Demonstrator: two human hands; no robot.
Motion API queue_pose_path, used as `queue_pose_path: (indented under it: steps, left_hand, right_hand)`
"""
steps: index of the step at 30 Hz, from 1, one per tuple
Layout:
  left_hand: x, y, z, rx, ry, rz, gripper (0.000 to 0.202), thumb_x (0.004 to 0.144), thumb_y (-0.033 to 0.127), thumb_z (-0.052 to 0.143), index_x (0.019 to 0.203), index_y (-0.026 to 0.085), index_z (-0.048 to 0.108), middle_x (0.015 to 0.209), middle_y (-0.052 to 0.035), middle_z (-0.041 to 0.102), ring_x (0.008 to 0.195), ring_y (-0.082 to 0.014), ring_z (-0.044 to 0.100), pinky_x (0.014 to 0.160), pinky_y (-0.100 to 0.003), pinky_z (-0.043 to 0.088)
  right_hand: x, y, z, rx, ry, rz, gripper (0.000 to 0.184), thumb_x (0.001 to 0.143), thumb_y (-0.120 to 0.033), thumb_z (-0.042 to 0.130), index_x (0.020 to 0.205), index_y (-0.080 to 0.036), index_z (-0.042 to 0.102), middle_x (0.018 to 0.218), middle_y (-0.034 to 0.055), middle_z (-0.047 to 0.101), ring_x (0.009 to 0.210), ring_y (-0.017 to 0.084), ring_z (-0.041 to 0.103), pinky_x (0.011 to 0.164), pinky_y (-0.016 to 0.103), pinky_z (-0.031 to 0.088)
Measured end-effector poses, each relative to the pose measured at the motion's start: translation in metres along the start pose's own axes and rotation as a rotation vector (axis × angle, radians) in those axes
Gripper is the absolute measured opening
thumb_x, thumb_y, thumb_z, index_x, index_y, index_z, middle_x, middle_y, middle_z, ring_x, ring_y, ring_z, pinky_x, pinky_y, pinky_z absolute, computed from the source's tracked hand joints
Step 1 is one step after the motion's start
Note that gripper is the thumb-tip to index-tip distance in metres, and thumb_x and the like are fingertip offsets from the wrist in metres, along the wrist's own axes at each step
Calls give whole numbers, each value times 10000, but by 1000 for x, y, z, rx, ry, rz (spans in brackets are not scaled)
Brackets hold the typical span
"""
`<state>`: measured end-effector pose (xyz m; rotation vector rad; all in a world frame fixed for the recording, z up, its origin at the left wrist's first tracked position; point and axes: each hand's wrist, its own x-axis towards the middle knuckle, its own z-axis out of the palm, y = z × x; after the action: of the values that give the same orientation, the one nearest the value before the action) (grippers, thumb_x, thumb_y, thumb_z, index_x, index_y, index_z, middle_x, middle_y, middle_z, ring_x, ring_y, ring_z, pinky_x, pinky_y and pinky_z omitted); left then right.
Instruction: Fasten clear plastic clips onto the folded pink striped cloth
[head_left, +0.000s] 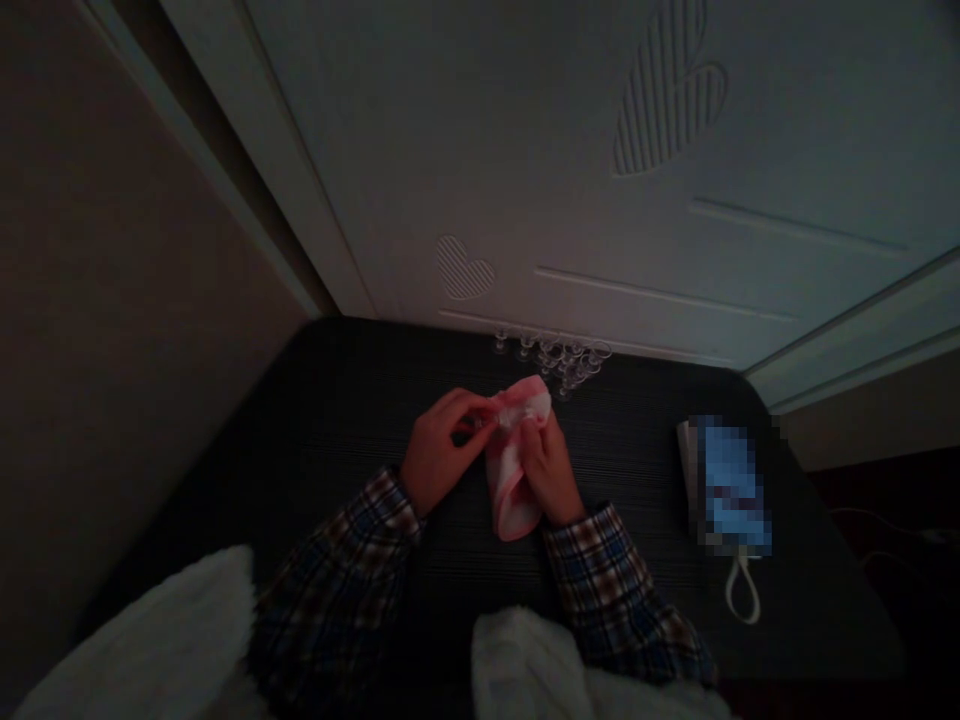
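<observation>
A small pink and white sock (pixel 508 470) lies over the dark table (pixel 337 400) between my hands. My left hand (pixel 439 455) pinches the sock's open top edge from the left, fingers closed. My right hand (pixel 550 470) grips the same top edge from the right, fingers curled on the fabric. The sock's toe points toward me. Both wrists wear plaid sleeves. The scene is dim.
A cluster of clear plastic clips or hooks (pixel 559 358) sits at the table's far edge against a white panel with heart shapes (pixel 465 268). A blurred blue item with a white loop (pixel 731 490) lies right. White fluffy fabric (pixel 150 640) fills the near edge.
</observation>
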<state>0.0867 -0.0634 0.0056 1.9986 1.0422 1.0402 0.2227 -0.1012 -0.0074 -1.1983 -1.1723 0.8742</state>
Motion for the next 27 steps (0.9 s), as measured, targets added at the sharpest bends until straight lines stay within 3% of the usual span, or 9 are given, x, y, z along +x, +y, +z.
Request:
queue_pose_path:
  steps: [4, 9, 12, 17, 22, 27]
  left_hand:
    - [1, -2, -2, 31, 23, 18, 116, 791, 179, 530, 900, 188, 571, 923, -36, 550, 831, -144, 556, 679, -256, 521]
    - [2, -1, -2, 69, 7, 38, 116, 796, 168, 526, 899, 181, 578, 907, -35, 546, 811, -135, 542, 690, -253, 505]
    - [2, 0, -3, 74, 5, 56, 122, 801, 172, 519, 904, 188, 582, 911, -35, 550, 816, -137, 541, 694, -254, 500]
    - [2, 0, -4, 75, 24, 56, 110, 803, 172, 514, 884, 187, 585, 913, -39, 553, 820, -139, 544, 680, -247, 498]
    - [2, 0, -5, 56, 54, 57, 109, 790, 168, 526, 881, 184, 585, 909, -39, 552, 808, -137, 547, 673, -248, 508]
    - [2, 0, -4, 31, 22, 38, 153, 760, 118, 524, 879, 187, 590, 912, -32, 556, 818, -137, 551, 684, -246, 506]
  right_hand:
    - [-3, 3, -3, 11, 40, 44, 423, 893, -474, 251, 986, -204, 562, 936, 52, 628, 845, 156, 581, 771, 300, 448]
    - [0, 11, -10, -62, 232, 153, 434, 854, -532, 308, 778, -197, 573, 715, 25, 597, 659, 155, 541, 589, 287, 432]
    - [5, 9, -12, 46, 235, 199, 491, 847, -555, 294, 698, -179, 572, 650, 21, 599, 589, 148, 529, 527, 272, 409]
    - [9, 5, -12, 327, 88, 286, 606, 847, -586, 177, 912, -150, 592, 840, 77, 659, 725, 175, 606, 604, 283, 455]
    - [8, 8, -12, 326, 43, 235, 278, 810, -386, 455, 923, -171, 591, 905, 55, 655, 755, 170, 593, 669, 284, 464]
    - [8, 11, -9, 251, 33, 148, 263, 816, -328, 463, 1006, -189, 580, 1005, 51, 625, 918, 183, 564, 817, 321, 441]
